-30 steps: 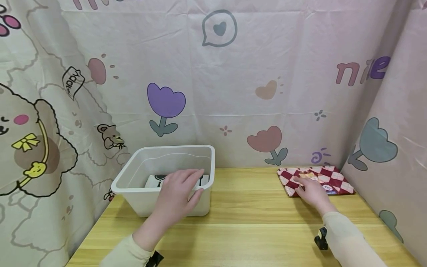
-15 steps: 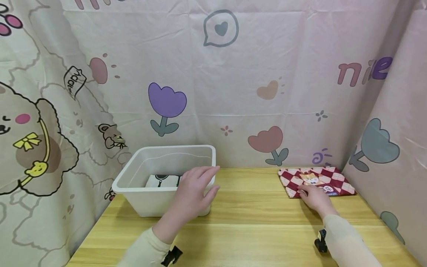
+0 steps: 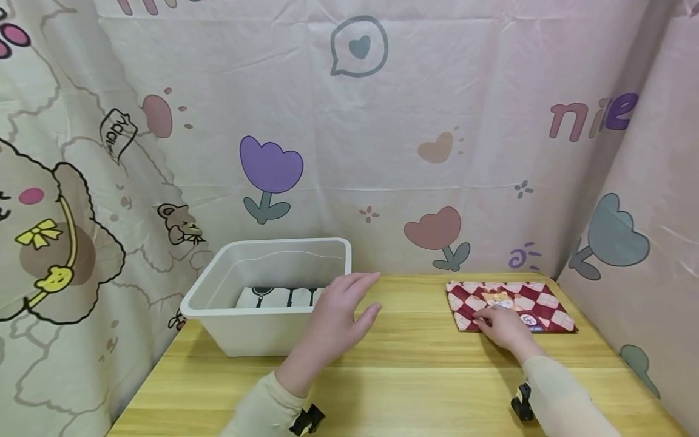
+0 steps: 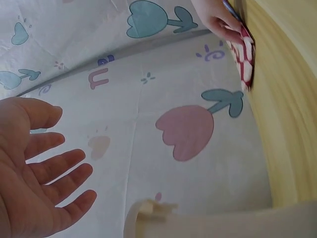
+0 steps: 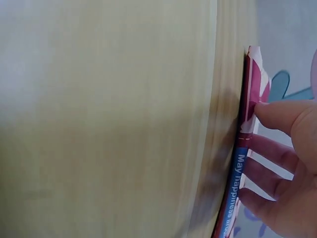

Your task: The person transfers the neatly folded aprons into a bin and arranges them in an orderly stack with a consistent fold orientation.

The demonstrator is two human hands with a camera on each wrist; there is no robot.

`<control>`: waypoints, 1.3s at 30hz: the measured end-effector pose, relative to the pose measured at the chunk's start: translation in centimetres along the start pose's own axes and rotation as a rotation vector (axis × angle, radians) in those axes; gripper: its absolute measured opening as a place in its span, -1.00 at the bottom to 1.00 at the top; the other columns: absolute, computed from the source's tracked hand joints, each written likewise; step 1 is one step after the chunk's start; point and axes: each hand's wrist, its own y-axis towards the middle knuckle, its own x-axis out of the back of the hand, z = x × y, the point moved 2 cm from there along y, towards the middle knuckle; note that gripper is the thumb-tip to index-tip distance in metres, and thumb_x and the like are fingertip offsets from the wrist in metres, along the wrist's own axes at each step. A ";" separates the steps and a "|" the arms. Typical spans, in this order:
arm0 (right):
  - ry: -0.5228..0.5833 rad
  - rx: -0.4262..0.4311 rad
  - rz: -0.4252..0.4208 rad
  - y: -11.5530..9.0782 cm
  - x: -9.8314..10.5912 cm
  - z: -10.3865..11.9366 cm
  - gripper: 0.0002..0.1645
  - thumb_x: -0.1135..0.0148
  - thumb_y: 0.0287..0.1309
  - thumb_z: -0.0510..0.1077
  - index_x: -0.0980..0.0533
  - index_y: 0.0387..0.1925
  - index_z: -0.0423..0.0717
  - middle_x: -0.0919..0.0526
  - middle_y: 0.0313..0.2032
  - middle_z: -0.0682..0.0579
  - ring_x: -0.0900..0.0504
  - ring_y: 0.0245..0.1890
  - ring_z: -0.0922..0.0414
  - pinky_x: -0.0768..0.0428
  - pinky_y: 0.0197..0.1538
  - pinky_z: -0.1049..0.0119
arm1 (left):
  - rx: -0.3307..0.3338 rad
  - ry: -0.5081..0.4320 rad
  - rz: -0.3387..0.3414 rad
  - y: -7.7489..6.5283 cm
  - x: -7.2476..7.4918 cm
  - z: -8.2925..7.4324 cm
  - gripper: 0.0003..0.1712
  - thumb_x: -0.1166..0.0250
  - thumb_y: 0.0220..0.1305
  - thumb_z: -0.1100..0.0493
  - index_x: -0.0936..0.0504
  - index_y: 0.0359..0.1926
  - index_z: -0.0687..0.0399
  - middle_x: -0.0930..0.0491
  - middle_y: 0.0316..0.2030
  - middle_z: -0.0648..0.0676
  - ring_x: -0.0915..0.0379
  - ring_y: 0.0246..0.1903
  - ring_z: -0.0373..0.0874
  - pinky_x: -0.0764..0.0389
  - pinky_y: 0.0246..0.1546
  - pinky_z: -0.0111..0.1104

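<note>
A folded red-and-white checked cloth (image 3: 540,300) lies flat at the back right of the table, with a cartoon animal printed on it. My right hand (image 3: 508,329) is at its front left part, thumb and fingers bent down and pinching the fabric. In the right wrist view the thumb touches the cloth near its edge (image 5: 237,171), where blue lettering shows. My left hand (image 3: 341,315) hovers before the right front corner of a white plastic bin (image 3: 256,332). Its fingers are spread and relaxed, holding nothing. Inside the bin lies a white folded item (image 3: 278,297) with black markings, partly hidden by the bin's front rim.
The wooden table (image 3: 404,364) runs between bin and cloth. A printed curtain (image 3: 377,121) hangs right behind the table's back edge and along both sides. Small black devices (image 3: 522,402) sit at both wrists.
The checked cloth has slid a little toward me and slightly left, along with my right hand. My left hand has moved right, from over the bin's front to beside its corner.
</note>
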 end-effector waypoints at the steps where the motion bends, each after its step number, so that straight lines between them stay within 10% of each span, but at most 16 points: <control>1: 0.003 0.009 -0.001 -0.1 0.0 0.3 -0.74 -0.27 0.25 -0.17 -0.67 -0.05 -0.12 -0.61 -0.05 -0.32 -0.53 -0.01 -0.37 -0.41 0.07 -0.33 | -0.002 -0.008 0.001 0.0 -0.2 -0.1 -0.45 -0.44 0.16 0.18 -0.58 0.20 0.16 -0.60 0.06 0.10 -0.49 0.06 0.03 -0.52 0.07 -0.09; 11: -0.023 0.116 0.015 -1.0 -0.1 4.0 -0.80 -0.34 0.20 -0.15 -0.69 -0.12 -0.03 -0.63 -0.15 -0.16 -0.60 -0.12 -0.26 -0.53 -0.03 -0.23 | 0.051 -0.143 0.063 -0.1 -2.9 -1.2 -0.47 -0.40 0.22 0.20 -0.55 0.22 0.16 -0.59 0.11 0.11 -0.47 0.12 0.02 -0.47 0.16 -0.13; 27: -0.015 0.343 -0.070 -2.6 -1.4 9.1 -0.84 -0.43 0.08 -0.22 -0.71 -0.24 -0.01 -0.64 -0.27 0.01 -0.66 -0.26 -0.10 -0.63 -0.16 -0.02 | 0.496 -0.342 0.275 -3.0 -8.9 1.4 -0.49 -0.28 0.36 0.09 -0.51 0.28 0.10 -0.57 0.11 0.09 -0.53 0.04 -0.01 -0.57 0.03 -0.17; 39: 0.065 0.519 -0.088 -3.3 -2.1 11.5 -0.78 -0.46 0.01 -0.27 -0.72 -0.26 0.04 -0.63 -0.34 0.14 -0.62 -0.34 0.13 -0.61 -0.28 0.21 | 0.661 -0.431 0.312 -4.5 -11.3 3.0 -0.47 -0.30 0.34 0.07 -0.51 0.26 0.19 -0.57 0.11 0.18 -0.53 0.04 0.09 -0.57 0.03 -0.07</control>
